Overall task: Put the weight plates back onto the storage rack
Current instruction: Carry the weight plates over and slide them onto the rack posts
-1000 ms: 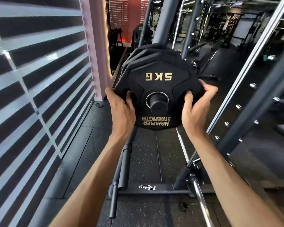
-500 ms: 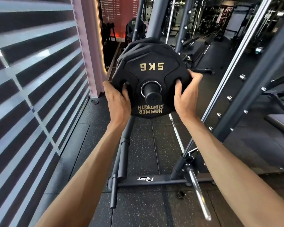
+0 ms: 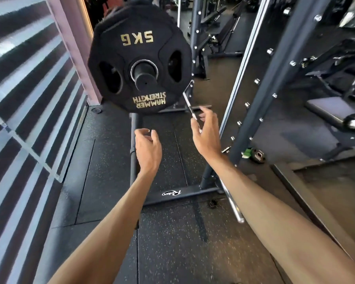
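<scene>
A black weight plate (image 3: pixel 113 50) marked "5KG" and "HAMMER STRENGTH" in gold, both read upside down, is seen seated on the black peg (image 3: pixel 145 77) of a storage rack, the peg's end sticking out through the steel-ringed centre hole. Darker rims of further plates (image 3: pixel 111 13) are glimpsed behind it on the same peg. The plate is touched by neither hand.

The left hand (image 3: pixel 148 151) is held below the plate, apart from it, with its fingers loosely curled inward and nothing gripped. The right hand (image 3: pixel 207 134) is raised a little higher, just beneath the plate's lower right edge, its fingers also half curled and slightly blurred, and nothing is held. A chrome bar (image 3: pixel 233 203) is seen slanting down behind that hand toward the floor.

The rack's base rail (image 3: pixel 184 193), printed with a white logo, is laid across the speckled rubber floor (image 3: pixel 172 247) between the two forearms. A dark upright (image 3: pixel 283 58) studded with silver pegs is seen rising at right, with a small plate (image 3: pixel 259 155) lying near its foot and a padded bench (image 3: pixel 332 109) beyond. Striped window blinds (image 3: pixel 29 95) are seen along the left.
</scene>
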Available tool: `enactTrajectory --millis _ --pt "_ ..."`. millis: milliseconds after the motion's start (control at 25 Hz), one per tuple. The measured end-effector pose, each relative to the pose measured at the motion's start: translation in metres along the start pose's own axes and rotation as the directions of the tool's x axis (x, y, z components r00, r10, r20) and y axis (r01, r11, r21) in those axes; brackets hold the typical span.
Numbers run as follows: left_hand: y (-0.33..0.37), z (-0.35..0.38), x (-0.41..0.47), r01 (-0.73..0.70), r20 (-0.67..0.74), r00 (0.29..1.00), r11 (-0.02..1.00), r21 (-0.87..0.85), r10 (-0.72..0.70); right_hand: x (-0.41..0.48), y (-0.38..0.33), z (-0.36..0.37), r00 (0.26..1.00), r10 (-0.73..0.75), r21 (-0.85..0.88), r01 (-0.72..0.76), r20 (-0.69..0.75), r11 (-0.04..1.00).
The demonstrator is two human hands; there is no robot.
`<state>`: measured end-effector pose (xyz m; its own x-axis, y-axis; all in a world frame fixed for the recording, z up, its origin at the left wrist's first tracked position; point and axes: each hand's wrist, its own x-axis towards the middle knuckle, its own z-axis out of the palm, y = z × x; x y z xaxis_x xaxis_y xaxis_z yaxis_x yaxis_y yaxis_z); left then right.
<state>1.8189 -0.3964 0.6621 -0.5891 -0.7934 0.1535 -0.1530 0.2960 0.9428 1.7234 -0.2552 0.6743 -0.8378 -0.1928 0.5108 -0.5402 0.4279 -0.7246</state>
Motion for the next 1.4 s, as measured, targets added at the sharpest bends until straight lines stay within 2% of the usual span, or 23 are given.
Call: enactTrajectory --millis 160,240,320,520,680,880,1040,1120,1240,1400 --pt "-0.025 0.089 -0.051 0.08 0.311 0.939 0.97 0.228 -0.15 -0.049 0.095 -0.044 0.966 0.193 -0.152 -0.168 0.173 0.974" --pt "-0.036 0.141 -0.078 0.069 0.433 0.879 0.952 0.297 -0.199 -0.07 0.143 -0.079 0.925 0.302 -0.257 -0.241 0.232 0.936" --pt "-0.04 0.201 -0.109 0.041 0.536 0.81 0.934 0.355 -0.239 -0.087 0.19 -0.123 0.88 0.414 -0.34 -0.326 0.232 0.882" --pt "-0.026 0.339 -0.191 -0.115 0.697 0.665 0.885 0.451 -0.268 -0.112 0.297 -0.229 0.796 0.558 -0.451 -0.42 0.233 0.788" --pt "-0.004 0.423 -0.241 -0.289 0.791 0.57 0.847 0.446 -0.222 -0.12 0.369 -0.294 0.662 0.7 -0.488 -0.533 0.268 0.691" --pt "0.004 0.519 -0.253 -0.418 0.863 0.415 0.782 0.463 -0.289 -0.102 0.444 -0.346 0.521 0.791 -0.543 -0.583 0.321 0.605" --pt "-0.002 0.607 -0.239 -0.438 0.863 0.299 0.745 0.504 -0.408 -0.057 0.517 -0.364 0.422 0.824 -0.608 -0.558 0.378 0.565" --pt "-0.006 0.657 -0.224 -0.424 0.849 0.267 0.735 0.529 -0.457 -0.022 0.559 -0.369 0.378 0.824 -0.63 -0.531 0.423 0.567" --pt "-0.004 0.724 -0.195 -0.396 0.815 0.231 0.714 0.578 -0.532 0.033 0.605 -0.38 0.357 0.829 -0.644 -0.522 0.431 0.56" --pt "0.012 0.804 -0.147 -0.262 0.763 0.233 0.716 0.647 -0.603 0.117 0.67 -0.378 0.284 0.839 -0.673 -0.503 0.463 0.542"
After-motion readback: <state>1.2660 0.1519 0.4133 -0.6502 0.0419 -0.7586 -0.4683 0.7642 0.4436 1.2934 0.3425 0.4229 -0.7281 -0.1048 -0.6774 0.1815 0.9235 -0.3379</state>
